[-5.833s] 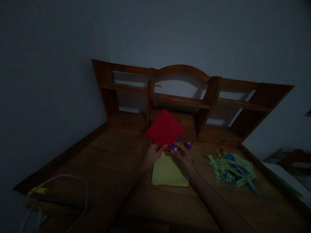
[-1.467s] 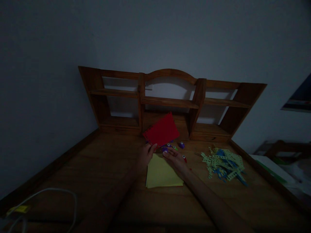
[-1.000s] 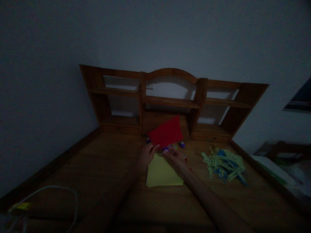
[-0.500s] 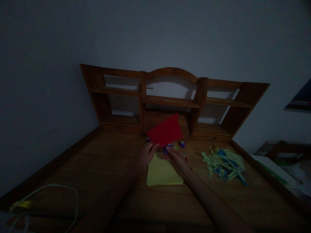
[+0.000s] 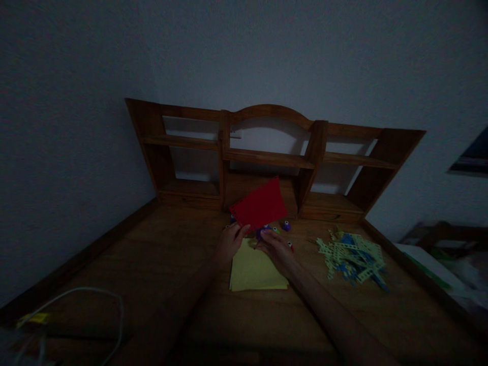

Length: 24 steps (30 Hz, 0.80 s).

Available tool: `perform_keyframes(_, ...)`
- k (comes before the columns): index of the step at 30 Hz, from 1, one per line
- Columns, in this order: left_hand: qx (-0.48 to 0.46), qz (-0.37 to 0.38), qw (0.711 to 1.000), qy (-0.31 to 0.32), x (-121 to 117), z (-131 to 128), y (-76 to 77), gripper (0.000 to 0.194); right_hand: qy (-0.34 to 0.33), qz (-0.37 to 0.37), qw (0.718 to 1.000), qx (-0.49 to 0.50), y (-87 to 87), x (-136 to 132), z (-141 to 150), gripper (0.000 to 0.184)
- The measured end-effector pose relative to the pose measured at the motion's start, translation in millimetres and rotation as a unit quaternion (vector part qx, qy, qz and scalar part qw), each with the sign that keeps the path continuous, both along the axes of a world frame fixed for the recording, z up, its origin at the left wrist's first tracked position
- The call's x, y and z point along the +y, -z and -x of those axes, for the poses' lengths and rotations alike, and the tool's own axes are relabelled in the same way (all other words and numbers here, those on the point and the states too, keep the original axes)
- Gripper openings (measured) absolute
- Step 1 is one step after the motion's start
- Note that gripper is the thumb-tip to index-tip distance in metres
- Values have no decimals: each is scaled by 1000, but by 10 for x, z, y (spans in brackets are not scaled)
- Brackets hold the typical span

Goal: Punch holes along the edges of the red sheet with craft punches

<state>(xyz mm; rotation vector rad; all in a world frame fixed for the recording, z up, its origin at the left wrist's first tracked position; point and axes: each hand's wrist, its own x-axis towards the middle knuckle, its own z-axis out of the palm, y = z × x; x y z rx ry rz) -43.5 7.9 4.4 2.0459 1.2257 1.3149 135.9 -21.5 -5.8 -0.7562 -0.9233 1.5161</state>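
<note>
A red sheet of paper (image 5: 261,205) with small notches or holes along its left and lower edges is tilted up above the desk. My left hand (image 5: 230,243) pinches its lower edge between thumb and fingers. My right hand (image 5: 277,249) is closed on a small purple craft punch (image 5: 263,233) at the sheet's lower edge; whether paper sits inside the punch is too dark to tell. Beneath both hands lies a stack of yellow paper sheets (image 5: 257,269). Around them stand similar small punches: a purple one (image 5: 286,225), a green one (image 5: 275,230) and a red one (image 5: 291,246), partly hidden.
A wooden shelf unit (image 5: 267,160) rises along the desk's back edge. To the right is a heap of pale green and blue plastic pieces (image 5: 354,256). A white cable (image 5: 87,290) curves over the front left, near a yellow object (image 5: 36,318).
Both hands, the red sheet and the purple punch keep nearly the same positions. The view has shifted very slightly.
</note>
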Motion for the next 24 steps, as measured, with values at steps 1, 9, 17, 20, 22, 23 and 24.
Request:
perform_keyframes(1, -4, 4, 1000, 4, 4, -2, 4, 36, 10, 2, 1000, 1, 8, 0, 9, 28)
perform_keyframes(9, -21, 14, 1000, 12, -3, -16, -8, 33, 32, -26, 999, -32, 18, 15, 35, 31)
perform_keyframes(17, -5, 9, 1000, -4, 4, -21, 17, 34, 29, -27, 998, -40, 25, 7, 27, 33)
perform_keyframes(20, 15, 5, 1000, -3, 5, -21, 17, 39, 36, -22, 998, -40, 30, 6, 27, 32)
perform_keyframes(22, 24, 3, 1000, -6, 5, -21, 15, 41, 37, -22, 998, -43, 21, 1, 27, 32)
perform_keyframes(23, 26, 1, 1000, -5, 8, -20, 16, 41, 35, -22, 998, -43, 13, -3, 26, 32)
perform_keyframes(24, 27, 0, 1000, -4, 12, -19, 19, 41, 32, -21, 998, -41, 3, -8, 25, 31)
